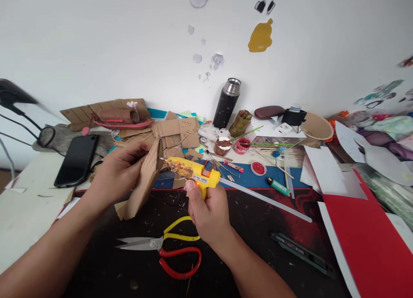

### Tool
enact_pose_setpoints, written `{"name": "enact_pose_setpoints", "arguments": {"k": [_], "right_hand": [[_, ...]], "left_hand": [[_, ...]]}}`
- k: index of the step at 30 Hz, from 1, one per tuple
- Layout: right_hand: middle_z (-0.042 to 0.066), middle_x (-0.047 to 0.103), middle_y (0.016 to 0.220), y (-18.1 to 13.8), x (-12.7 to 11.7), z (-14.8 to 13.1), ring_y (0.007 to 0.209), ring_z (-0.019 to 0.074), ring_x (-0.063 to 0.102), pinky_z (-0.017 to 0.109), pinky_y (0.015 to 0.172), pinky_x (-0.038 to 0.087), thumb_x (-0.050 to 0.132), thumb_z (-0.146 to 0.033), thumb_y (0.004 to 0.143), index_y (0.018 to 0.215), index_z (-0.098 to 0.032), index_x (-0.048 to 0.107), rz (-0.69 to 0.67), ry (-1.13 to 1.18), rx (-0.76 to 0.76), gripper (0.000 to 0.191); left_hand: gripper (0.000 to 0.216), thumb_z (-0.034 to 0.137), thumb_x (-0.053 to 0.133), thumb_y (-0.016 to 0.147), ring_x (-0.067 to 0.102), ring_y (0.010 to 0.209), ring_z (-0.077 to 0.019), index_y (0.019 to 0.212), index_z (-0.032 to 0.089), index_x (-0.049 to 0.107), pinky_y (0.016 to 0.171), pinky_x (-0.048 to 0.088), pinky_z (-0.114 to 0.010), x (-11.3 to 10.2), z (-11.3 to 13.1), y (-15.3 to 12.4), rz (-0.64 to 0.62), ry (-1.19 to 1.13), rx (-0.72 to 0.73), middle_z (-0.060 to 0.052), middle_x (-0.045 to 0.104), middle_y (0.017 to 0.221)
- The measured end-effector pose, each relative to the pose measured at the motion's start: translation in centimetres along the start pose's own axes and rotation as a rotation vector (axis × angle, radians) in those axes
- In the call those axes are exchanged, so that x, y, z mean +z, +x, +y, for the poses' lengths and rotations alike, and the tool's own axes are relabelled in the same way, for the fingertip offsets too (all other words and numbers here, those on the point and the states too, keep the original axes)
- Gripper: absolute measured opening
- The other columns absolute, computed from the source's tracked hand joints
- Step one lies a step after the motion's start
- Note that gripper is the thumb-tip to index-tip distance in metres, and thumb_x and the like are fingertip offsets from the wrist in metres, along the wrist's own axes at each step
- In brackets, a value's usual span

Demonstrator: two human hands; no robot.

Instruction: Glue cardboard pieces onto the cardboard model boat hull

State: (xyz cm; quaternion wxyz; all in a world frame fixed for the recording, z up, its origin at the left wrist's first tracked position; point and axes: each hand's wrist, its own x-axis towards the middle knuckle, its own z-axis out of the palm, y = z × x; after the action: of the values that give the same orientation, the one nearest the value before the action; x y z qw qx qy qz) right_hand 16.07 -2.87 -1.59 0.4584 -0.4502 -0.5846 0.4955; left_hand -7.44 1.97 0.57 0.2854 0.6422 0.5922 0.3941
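While my right hand (209, 207) is curled snugly round the grip of the yellow glue gun (180, 167), its thumb lying along the side, my left hand (119, 169) pinches the upper part of a folded cardboard piece (142, 188), thumb and fingers closed on it. The gun sits near the middle of my view, nozzle aimed between nine and ten o'clock, right at the cardboard's edge; I can't tell whether the tip touches. Its glue stick (264, 199) trails out towards four. The cardboard's long axis runs from one o'clock to seven.

Taking the gun as the dial's centre, two o'clock has a jar (223, 146) with brown and white in it, a second jar (241, 145) of red paint, and farther off a black cup (294, 117) with something pale inside. A small lid (258, 168) holding red paint lies at three. The black flask (226, 104) stands at one.

Scissors (151, 244) lie near seven, my right hand overlapping the yellow handle's end. A cutter (301, 253) rests at four, the phone (76, 160) at nine, a model boat (122, 122) at ten.
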Motion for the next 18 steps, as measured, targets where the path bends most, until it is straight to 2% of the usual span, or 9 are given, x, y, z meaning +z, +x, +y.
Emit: {"name": "enact_pose_setpoints", "arguments": {"k": [9,18], "right_hand": [[-0.004,0.043,0.043,0.04,0.11,0.17,0.041,0.0120,0.043,0.026,0.044,0.034,0.052,-0.059,0.111,0.058,-0.027,0.044,-0.013,-0.011,-0.019,0.062],[-0.005,0.042,0.042,-0.05,0.05,-0.19,0.041,0.0118,0.042,0.026,0.044,0.032,0.053,-0.052,0.111,0.059,-0.027,0.042,-0.025,0.003,-0.028,0.058]], "left_hand": [[0.020,0.038,0.064,0.091,0.069,0.078,-0.0221,0.095,0.024,0.078,0.073,0.051,-0.031,-0.09,0.00,0.04,0.010,-0.006,-0.031,-0.002,0.081,0.090],[0.022,0.041,0.065,0.090,0.068,0.076,-0.0218,0.095,0.024,0.078,0.073,0.051,-0.032,0.02,-0.25,-0.04,0.035,-0.018,-0.055,-0.001,0.081,0.088]]}}
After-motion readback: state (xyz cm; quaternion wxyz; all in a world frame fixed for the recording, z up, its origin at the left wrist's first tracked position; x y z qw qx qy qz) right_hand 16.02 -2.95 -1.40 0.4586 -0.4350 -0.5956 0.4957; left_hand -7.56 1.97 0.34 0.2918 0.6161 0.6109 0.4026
